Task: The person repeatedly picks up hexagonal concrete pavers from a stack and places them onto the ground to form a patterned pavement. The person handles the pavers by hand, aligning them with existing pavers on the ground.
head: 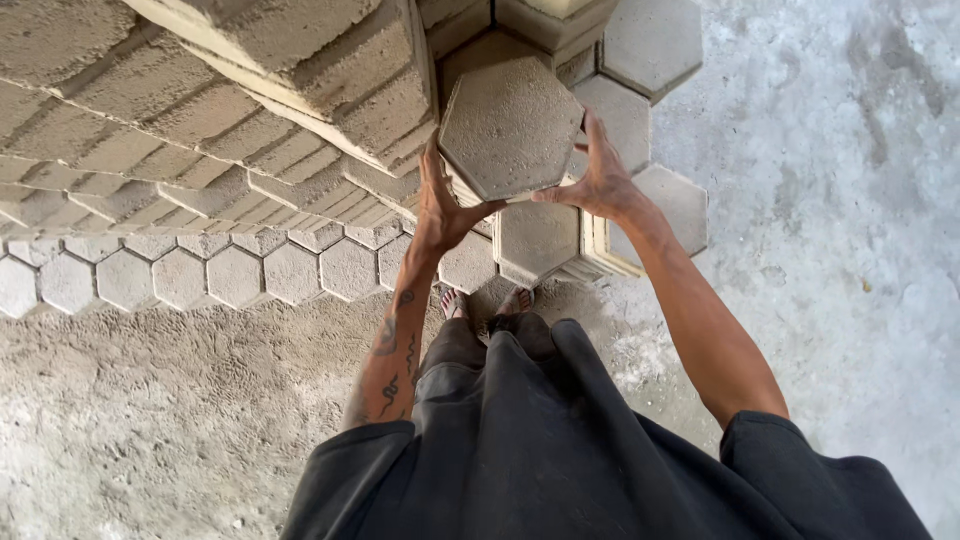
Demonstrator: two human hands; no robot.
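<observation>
Left hand: clamped on paver, left edge.
Right hand: clamped on right edge.
Stack: touching paver's left.
Floor: open rightward.

No packages, labels, signs or screens in sight. Nothing printed or wrapped anywhere in view, near or far, left or right.
</observation>
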